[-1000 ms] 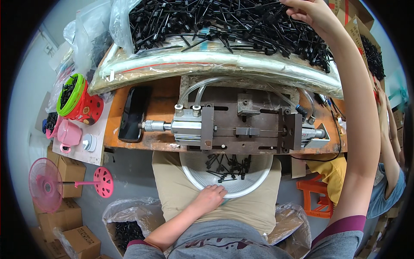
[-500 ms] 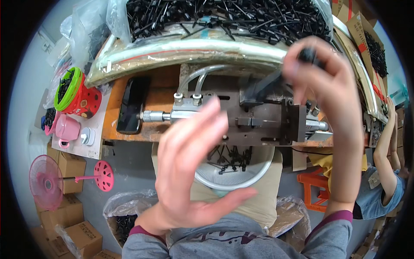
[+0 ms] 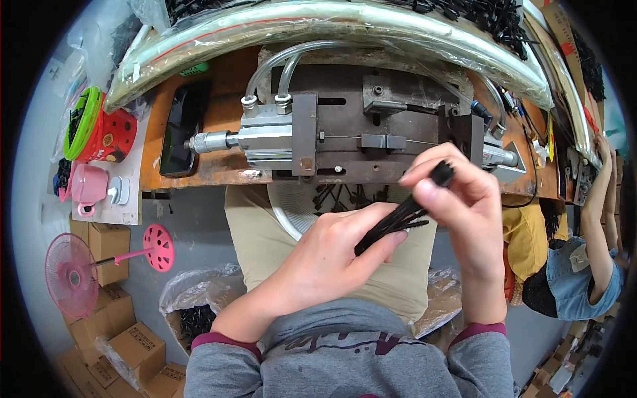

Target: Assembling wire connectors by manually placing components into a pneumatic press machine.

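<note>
Both hands meet above my lap, in front of the bench. A bundle of thin black rods point(image 3: 398, 220) with thicker dark ends lies slantwise between them. My left hand point(image 3: 325, 249) is wrapped round its lower part. At the upper end, my right hand point(image 3: 468, 199) pinches the thick dark ends between thumb and fingers. Under the hands, a white perforated basket point(image 3: 286, 211) rests on my lap with several similar black pieces in it, partly hidden by my left hand. Just beyond is a metal clamping fixture point(image 3: 342, 156) with a small split block point(image 3: 383, 141) in its middle.
A silver air cylinder point(image 3: 265, 136) with clear hoses point(image 3: 269, 69) sits left of the fixture, beside a dark phone point(image 3: 182, 132). A plastic-wrapped padded rim point(image 3: 318, 23) curves behind, with heaped black pieces point(image 3: 478, 16). Another person's arm point(image 3: 597, 199) reaches in at right.
My right hand has come down from the upper right with black pieces. My left hand, open and raised before, has lowered and closed round the bundle. The view has shifted, showing less of the heap.
</note>
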Motion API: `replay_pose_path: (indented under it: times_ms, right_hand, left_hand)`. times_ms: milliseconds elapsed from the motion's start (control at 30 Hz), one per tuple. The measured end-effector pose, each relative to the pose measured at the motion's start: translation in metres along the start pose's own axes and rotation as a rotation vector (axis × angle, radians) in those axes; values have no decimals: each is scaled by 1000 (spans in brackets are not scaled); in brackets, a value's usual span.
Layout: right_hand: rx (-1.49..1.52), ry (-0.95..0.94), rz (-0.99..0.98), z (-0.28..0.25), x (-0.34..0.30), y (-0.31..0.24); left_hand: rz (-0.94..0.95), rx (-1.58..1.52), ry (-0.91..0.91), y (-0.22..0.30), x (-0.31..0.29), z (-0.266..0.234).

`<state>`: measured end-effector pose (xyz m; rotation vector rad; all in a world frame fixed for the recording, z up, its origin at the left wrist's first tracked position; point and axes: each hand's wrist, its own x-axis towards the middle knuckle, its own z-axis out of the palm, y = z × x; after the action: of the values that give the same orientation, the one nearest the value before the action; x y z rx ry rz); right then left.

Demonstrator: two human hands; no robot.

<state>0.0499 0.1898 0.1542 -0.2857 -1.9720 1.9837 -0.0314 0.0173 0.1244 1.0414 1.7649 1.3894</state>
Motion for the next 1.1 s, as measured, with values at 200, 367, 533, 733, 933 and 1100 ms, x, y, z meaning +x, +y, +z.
replay_pose_path:
  times_ms: [200,367,533,733,933,1100]
  right_hand:
    - [63,276,-209,-10,-6,-1]
    - [-301,279,-465,-12,-9,17]
    - [-454,146,-533,-14,-13,30]
    - [-763,19,-552,-1,-13,41]
    - [-970,-11,-551,7,-7,47]
    - [-1155,-4,-532,11,-4,40]
  left_hand:
    - [-176,-306,18,0,-4,-1]
    - [-263,-592,-18,-12,-10,-3]
    - [-190,-438,44,-11,-13,-4]
    - [-76,-406,108,-9,-19,-11]
    - [121,-440,207,-21,-20,-16]
    - [169,-473,220,-19,-19,-19]
